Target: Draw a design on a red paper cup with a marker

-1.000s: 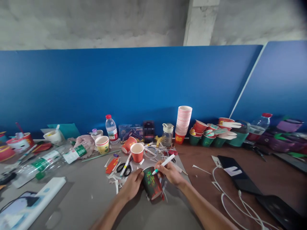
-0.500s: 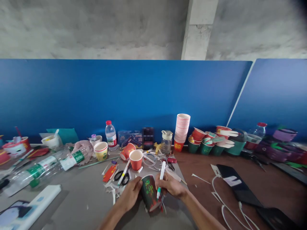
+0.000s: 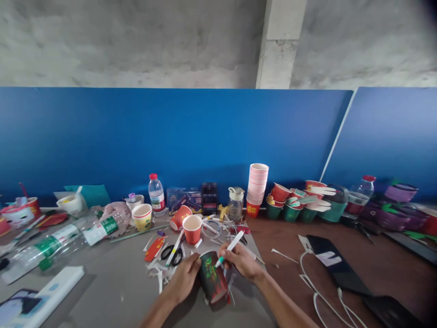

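A dark paper cup (image 3: 212, 278) with red and green marks lies tilted on the grey mat, its mouth toward the back. My left hand (image 3: 184, 279) is wrapped round its left side. My right hand (image 3: 241, 260) pinches a white marker pen (image 3: 232, 246) whose green tip touches the cup's wall. Paper scraps (image 3: 160, 273) lie just left of the cup. An upright red cup (image 3: 192, 228) stands behind it, with black scissors (image 3: 172, 254) and another pen (image 3: 174, 248) to its left.
Along the blue partition stand a water bottle (image 3: 156, 195), a glass jar (image 3: 235, 203), a stack of red-striped cups (image 3: 257, 188) and several decorated cups (image 3: 295, 202). Crushed plastic bottles (image 3: 63, 237) lie at left. A black tablet (image 3: 334, 262) and white cables (image 3: 327, 300) lie at right.
The marker swung from pointing down the cup's side to slanting up-right, its tip back on the cup's upper wall. The view tilted slightly; my left hand kept its hold.
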Demonstrator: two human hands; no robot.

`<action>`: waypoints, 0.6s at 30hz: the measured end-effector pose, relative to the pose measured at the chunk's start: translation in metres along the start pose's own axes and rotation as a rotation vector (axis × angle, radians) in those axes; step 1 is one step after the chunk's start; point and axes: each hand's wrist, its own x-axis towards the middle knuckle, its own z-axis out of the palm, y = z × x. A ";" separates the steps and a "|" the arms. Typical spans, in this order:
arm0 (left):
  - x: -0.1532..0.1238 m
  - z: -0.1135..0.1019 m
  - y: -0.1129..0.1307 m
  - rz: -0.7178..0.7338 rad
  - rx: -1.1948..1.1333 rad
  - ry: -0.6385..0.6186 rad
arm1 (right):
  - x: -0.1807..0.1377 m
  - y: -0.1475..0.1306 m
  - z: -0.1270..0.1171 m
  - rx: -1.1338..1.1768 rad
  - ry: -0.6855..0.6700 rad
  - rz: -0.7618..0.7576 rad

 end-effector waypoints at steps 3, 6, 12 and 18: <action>0.000 0.000 0.000 -0.022 0.022 0.005 | -0.002 -0.002 0.000 -0.041 -0.123 0.044; 0.001 0.000 0.000 -0.023 0.029 0.000 | -0.002 -0.002 -0.002 -0.039 -0.188 0.093; -0.001 -0.001 0.002 0.000 0.003 -0.003 | -0.001 0.001 -0.006 -0.033 -0.165 0.062; -0.001 -0.001 0.001 -0.007 -0.003 -0.011 | -0.003 0.001 -0.006 0.062 -0.130 0.094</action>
